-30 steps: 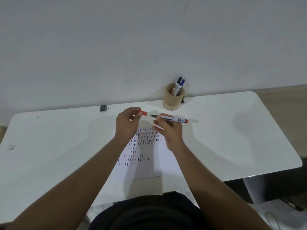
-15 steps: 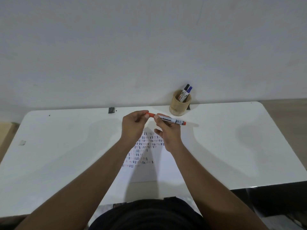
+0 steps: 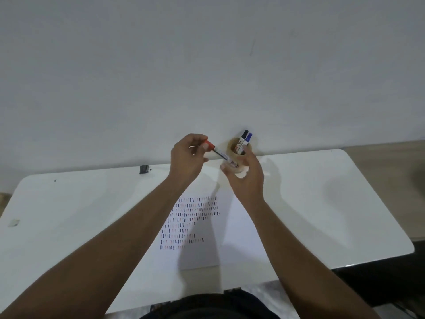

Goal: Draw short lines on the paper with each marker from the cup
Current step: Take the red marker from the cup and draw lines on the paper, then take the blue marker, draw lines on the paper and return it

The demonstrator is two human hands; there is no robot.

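A red marker [image 3: 222,155] is being held up above the far edge of the table [image 3: 322,203], just in front of the cup [image 3: 232,143]. Its red cap end is being pinched by the closed fingers [image 3: 204,146] of the left hand [image 3: 187,157]. Its other end is being touched by the fingertips of the right hand [image 3: 247,176], whose fingers are curled loosely and half open, so the marker is hardly being gripped there. The cap looks to be on, so the marker is probably being put away in the cup.

The cup is standing at the far edge of the table, near the middle, and is partly hidden behind the right hand. A black marker [image 3: 244,136] and a blue marker [image 3: 248,138] are leaning in it, at its right side.

The paper [image 3: 239,238] is lying near the front edge of the table, well apart from the cup. Many rows of short lines are being shown on its left half.

To do this step well, the cap should be pushed on tight first. Then the marker should be tipped so that one end is pointing down, and it should be slid into the open left side of the cup. The two leaning markers should not be bumped. The cup looks light, so it should not be pushed hard, or it could be knocked over.
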